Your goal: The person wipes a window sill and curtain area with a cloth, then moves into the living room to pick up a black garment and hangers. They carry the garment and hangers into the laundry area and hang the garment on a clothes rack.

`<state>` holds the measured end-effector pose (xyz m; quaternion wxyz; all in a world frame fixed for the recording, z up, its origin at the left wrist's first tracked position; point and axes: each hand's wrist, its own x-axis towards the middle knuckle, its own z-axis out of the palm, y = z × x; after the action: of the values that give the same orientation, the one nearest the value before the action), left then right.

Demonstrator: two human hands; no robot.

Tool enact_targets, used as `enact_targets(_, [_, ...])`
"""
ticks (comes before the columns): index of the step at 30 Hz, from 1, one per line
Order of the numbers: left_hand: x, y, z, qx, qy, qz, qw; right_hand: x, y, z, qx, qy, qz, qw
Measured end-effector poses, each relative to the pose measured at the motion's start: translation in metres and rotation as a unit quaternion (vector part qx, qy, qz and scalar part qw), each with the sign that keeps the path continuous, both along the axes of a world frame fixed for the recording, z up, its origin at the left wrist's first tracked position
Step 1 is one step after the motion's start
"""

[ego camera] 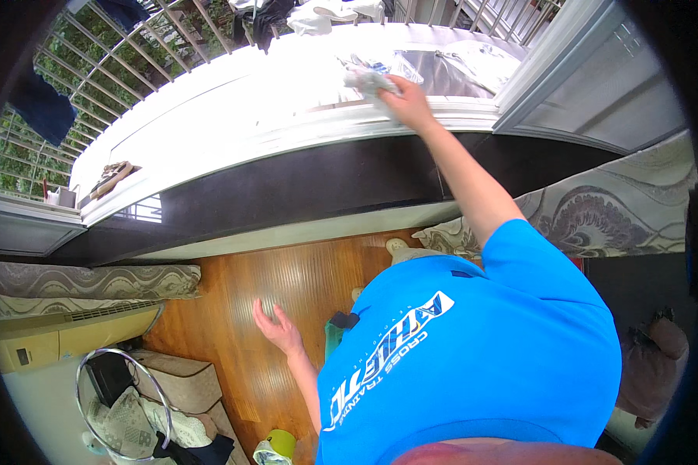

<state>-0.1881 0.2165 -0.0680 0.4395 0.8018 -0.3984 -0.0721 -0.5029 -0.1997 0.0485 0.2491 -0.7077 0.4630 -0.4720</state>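
Observation:
Stretched out to the window sill, my right hand (pixel 408 104) grips a crumpled pale cloth (pixel 372 81), blurred by motion. The cloth is over the white window frame track (pixel 459 114), beside a clear plastic bag (pixel 408 67) lying on the outer ledge; I cannot tell whether they touch. My left hand (pixel 280 332) hangs in the air above the wooden floor (pixel 232 325), fingers apart and holding nothing.
A dark stone sill (pixel 326 174) runs below the window. Metal bars (pixel 145 49) close off the bright ledge, where a patterned shoe (pixel 113 177) lies. Patterned curtains (pixel 611 203) hang at both sides. A hoop (pixel 168 401) and a sofa (pixel 180 378) are at lower left, near a green bin (pixel 280 444).

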Motion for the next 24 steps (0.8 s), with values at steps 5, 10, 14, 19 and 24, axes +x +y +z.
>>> enact_targets(5, [-0.021,0.004,-0.006,0.031,0.034,0.078,0.996,-0.117,0.033,0.033,-0.003,0.386,-0.172,0.906])
enact_targets(10, [-0.058,-0.031,-0.011,0.024,0.069,0.018,0.997,-0.119,0.031,0.006,0.115,0.423,-0.13,0.89])
enact_targets(14, [-0.077,-0.074,0.003,0.018,0.019,-0.062,0.998,-0.107,0.018,0.011,0.159,0.014,-0.01,0.987])
enact_targets(19, [-0.088,-0.106,0.023,-0.002,0.029,-0.083,0.996,-0.143,0.056,0.036,0.077,0.293,-0.096,0.948])
enact_targets(24, [-0.104,-0.134,0.042,-0.041,0.072,-0.107,0.991,-0.14,0.054,0.02,0.167,0.318,-0.048,0.932])
